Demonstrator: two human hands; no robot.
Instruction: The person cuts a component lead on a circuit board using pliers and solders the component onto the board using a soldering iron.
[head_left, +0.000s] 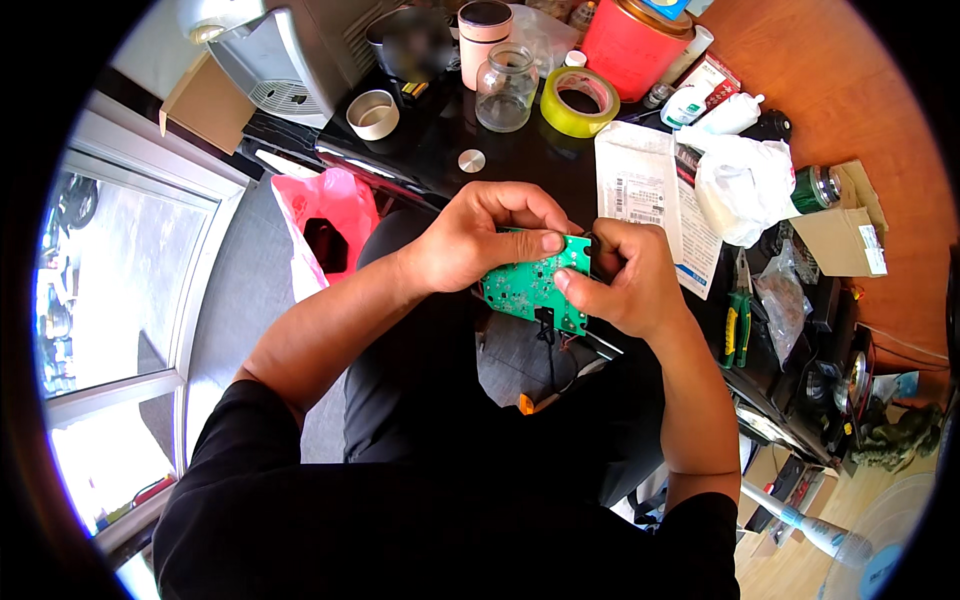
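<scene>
A green circuit board [520, 290] is held above my lap, tilted, with its solder-dotted face toward me. My left hand [490, 238] grips its upper edge, thumb lying across the face and fingers bent behind it. On the board's right edge my right hand [630, 275] is closed, the thumb pressed on the face and the fingers curled round the side. A black cable [546, 345] hangs from a dark connector at the lower edge. What the fingers touch behind the board is hidden.
Across the dark desk stand a glass jar [505, 90], a yellow tape roll [579, 102], a pink tumbler [484, 40] and a metal bowl [373, 115]. Papers [650, 190], a white bag [745, 185] and green-yellow pliers [738, 310] lie right. A pink bag [325, 220] sits at left.
</scene>
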